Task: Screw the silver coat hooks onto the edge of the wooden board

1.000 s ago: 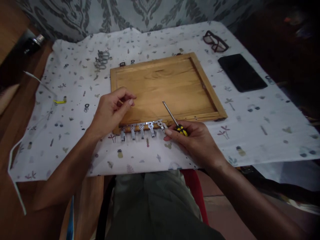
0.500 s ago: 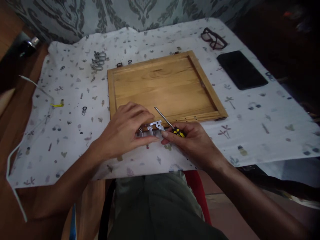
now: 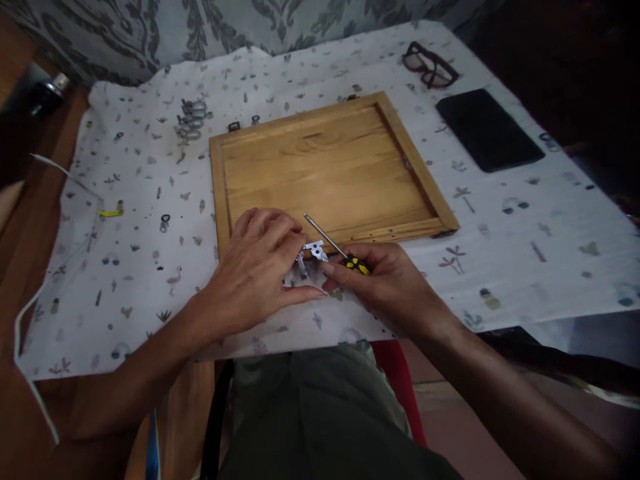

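Observation:
My right hand (image 3: pixel 383 273) is closed around the yellow-and-black handle of a screwdriver (image 3: pixel 327 239), whose bare metal shaft points up and left over the near edge of a framed wooden panel (image 3: pixel 310 173). Against that edge is a shiny metal hinge (image 3: pixel 315 251) with holes, partly covered by my left hand (image 3: pixel 263 267). The left fingers curl over it from above, and the thumb stretches out below. My right thumb tip is close to the hinge's right end; whether it touches is unclear.
Several grey metal hinges (image 3: pixel 191 120) lie at the back left of the patterned tablecloth (image 3: pixel 135 280). Glasses (image 3: pixel 430 65) and a black phone (image 3: pixel 489 130) rest at the right. A white cable (image 3: pixel 20 327) and a small yellow item (image 3: pixel 111 212) are at the left.
My left hand has shifted slightly right and covers more of the hinge, its thumb reaching further right. My right hand and the screwdriver have barely moved. The view has shifted a little.

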`<action>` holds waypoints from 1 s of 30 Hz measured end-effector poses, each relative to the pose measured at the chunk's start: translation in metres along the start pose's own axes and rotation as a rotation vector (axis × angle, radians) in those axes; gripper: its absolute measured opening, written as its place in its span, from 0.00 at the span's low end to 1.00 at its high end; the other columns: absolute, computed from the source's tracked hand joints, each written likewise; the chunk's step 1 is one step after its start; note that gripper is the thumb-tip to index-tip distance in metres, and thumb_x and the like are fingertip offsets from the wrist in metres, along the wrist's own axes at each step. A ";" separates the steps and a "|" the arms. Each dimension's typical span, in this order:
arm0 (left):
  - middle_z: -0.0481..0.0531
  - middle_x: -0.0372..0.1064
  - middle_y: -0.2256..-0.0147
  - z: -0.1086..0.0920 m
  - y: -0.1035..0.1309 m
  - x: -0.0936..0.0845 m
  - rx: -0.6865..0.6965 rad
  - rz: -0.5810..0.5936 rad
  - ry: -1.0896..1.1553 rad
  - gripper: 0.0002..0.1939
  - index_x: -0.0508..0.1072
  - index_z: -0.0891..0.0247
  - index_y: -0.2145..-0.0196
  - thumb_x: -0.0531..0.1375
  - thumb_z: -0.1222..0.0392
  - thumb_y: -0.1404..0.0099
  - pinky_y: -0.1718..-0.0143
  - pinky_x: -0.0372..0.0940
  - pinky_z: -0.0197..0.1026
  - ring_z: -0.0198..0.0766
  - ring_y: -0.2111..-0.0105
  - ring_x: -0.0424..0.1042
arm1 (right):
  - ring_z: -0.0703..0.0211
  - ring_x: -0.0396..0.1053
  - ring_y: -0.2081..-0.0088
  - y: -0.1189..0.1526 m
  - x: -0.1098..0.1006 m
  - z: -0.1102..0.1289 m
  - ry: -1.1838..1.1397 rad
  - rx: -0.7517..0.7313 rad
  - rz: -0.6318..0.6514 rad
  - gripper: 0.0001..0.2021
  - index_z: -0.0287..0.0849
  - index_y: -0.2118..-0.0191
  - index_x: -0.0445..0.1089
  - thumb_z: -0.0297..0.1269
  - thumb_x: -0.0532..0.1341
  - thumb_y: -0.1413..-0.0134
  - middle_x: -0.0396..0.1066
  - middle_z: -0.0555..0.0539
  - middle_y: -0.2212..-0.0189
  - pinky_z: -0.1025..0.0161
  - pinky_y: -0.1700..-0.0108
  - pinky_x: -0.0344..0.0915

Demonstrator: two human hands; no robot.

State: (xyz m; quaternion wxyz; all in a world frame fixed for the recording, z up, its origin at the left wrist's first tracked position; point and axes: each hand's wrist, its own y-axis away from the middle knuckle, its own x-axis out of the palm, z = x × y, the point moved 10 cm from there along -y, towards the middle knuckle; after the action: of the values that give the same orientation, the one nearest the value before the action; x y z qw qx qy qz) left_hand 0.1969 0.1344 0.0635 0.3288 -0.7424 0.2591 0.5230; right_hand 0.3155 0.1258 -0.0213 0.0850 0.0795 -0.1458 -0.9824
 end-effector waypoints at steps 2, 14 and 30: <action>0.62 0.71 0.51 -0.001 0.000 0.001 0.000 0.000 -0.013 0.34 0.75 0.71 0.52 0.67 0.36 0.42 0.44 0.61 0.58 0.56 0.47 0.65 | 0.74 0.52 0.85 0.000 0.002 0.000 -0.008 0.007 0.011 0.19 0.38 0.74 0.74 0.53 0.68 0.52 0.66 0.52 0.82 0.71 0.84 0.46; 0.61 0.72 0.53 -0.006 -0.006 0.009 -0.037 0.037 -0.046 0.26 0.75 0.66 0.56 0.67 0.40 0.39 0.44 0.60 0.58 0.56 0.46 0.65 | 0.74 0.49 0.86 -0.001 0.006 0.003 -0.004 -0.006 0.058 0.17 0.38 0.76 0.73 0.49 0.65 0.49 0.59 0.55 0.87 0.70 0.85 0.41; 0.57 0.71 0.56 -0.005 -0.009 0.014 -0.062 0.091 0.013 0.19 0.73 0.66 0.59 0.64 0.46 0.34 0.45 0.61 0.55 0.52 0.49 0.65 | 0.69 0.61 0.77 -0.004 0.007 0.001 0.005 -0.038 0.075 0.16 0.39 0.71 0.75 0.49 0.64 0.48 0.70 0.50 0.77 0.69 0.76 0.56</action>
State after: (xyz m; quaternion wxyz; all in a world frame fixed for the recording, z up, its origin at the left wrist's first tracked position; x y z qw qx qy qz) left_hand 0.2107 0.1358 0.0537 0.2798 -0.7431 0.2785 0.5403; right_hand 0.3081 0.1284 -0.0222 0.1238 0.0747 -0.1300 -0.9809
